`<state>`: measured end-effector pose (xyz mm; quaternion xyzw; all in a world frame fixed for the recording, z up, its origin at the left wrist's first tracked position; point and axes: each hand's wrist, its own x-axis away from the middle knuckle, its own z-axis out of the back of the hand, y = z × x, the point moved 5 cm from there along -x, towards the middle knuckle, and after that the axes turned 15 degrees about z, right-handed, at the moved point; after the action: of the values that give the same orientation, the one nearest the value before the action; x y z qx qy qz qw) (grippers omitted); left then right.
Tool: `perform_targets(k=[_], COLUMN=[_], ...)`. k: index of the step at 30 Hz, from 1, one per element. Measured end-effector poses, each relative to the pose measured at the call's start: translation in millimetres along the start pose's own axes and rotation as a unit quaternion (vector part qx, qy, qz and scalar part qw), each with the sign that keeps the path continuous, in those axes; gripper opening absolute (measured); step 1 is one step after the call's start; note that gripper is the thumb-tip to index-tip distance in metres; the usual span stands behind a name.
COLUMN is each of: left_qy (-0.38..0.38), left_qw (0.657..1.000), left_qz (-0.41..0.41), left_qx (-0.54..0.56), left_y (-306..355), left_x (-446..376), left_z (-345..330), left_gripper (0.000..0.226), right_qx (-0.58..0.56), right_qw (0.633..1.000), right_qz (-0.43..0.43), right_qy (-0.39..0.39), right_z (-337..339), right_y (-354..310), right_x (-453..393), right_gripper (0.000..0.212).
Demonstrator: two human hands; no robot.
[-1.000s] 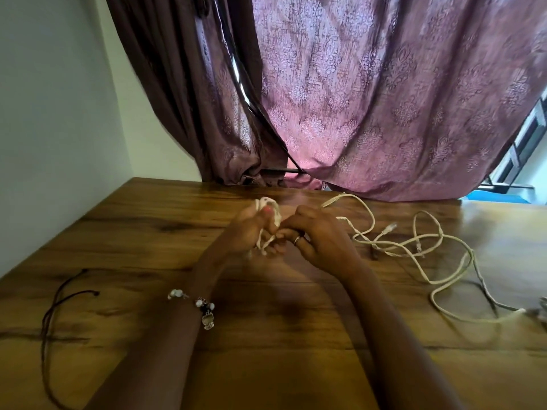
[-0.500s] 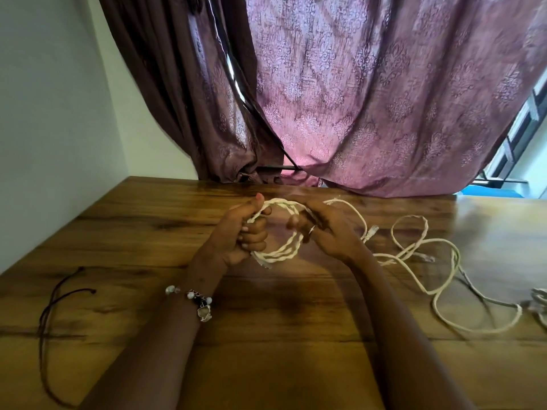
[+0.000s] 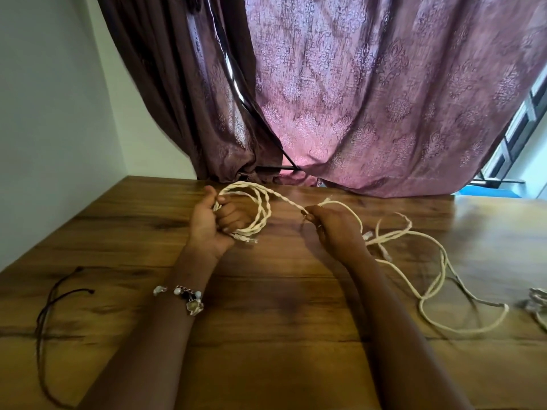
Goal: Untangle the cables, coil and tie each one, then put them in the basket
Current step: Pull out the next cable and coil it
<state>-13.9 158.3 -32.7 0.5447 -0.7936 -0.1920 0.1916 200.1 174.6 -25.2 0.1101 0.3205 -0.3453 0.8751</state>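
A cream twisted cable forms a small coil above the wooden table. My left hand grips that coil, and a clear plug sticks out below its fingers. My right hand pinches the same cable a short way to the right, with the strand taut between both hands. The rest of the cable trails in loose loops over the table to the right. No basket is in view.
A thin black cord lies at the table's left edge. Another pale cable bundle shows at the right edge. A purple curtain hangs behind the table, with a white wall on the left.
My hands have drawn apart. The right hand has moved right along the cable, and the coil in my left hand has grown into a wider loop.
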Motion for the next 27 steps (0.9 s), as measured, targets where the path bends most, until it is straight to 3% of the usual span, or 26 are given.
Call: perform_targets(k=[3,7,10,14,18,20,22,24,27], left_qy=[-0.008,-0.012,-0.026,-0.037,-0.028,-0.029,-0.05,-0.078,-0.081], left_qw=[0.998,0.995,0.994,0.994,0.994,0.993,0.992,0.99,0.988], left_qz=[-0.034,-0.081,-0.093,-0.105,-0.108,-0.113,-0.115,-0.119,-0.132], left_qx=[0.048,0.054,0.046,0.01,-0.012,-0.007,0.011,0.018,-0.002], left_y=[5.3,11.0,11.1,13.5,14.0,13.0,11.6,10.6,12.8], left_x=[1.5,4.0,4.7,5.8,3.9,3.2,2.8,2.6,2.0], left_z=[4.6,4.0,0.8,-2.6,0.6,-0.2,-3.0,-6.2,-6.5], left_gripper=[0.057,0.046,0.046,0.044,0.04,0.035,0.025,0.02,0.024], right_qx=[0.187,0.346,0.31,0.165,0.084,0.063,0.101,0.189,0.351], right_qw=[0.98,0.928,0.933,0.946,0.942,0.948,0.963,0.967,0.931], right_qz=[-0.044,-0.134,-0.131,-0.148,-0.069,-0.04,-0.025,-0.012,0.029], right_qy=[-0.055,0.038,0.128,0.235,0.318,0.308,0.249,0.169,0.097], right_z=[-0.1,18.6,25.4,34.4,45.5,43.1,33.3,23.9,22.1], right_y=[5.3,10.8,9.2,11.7,10.2,10.9,10.0,5.8,-10.6], right_x=[2.4,7.8,9.0,10.2,7.6,6.2,4.2,1.5,-6.2], right_gripper=[0.029,0.023,0.024,0.011,0.012,0.008,0.013,0.015,0.018])
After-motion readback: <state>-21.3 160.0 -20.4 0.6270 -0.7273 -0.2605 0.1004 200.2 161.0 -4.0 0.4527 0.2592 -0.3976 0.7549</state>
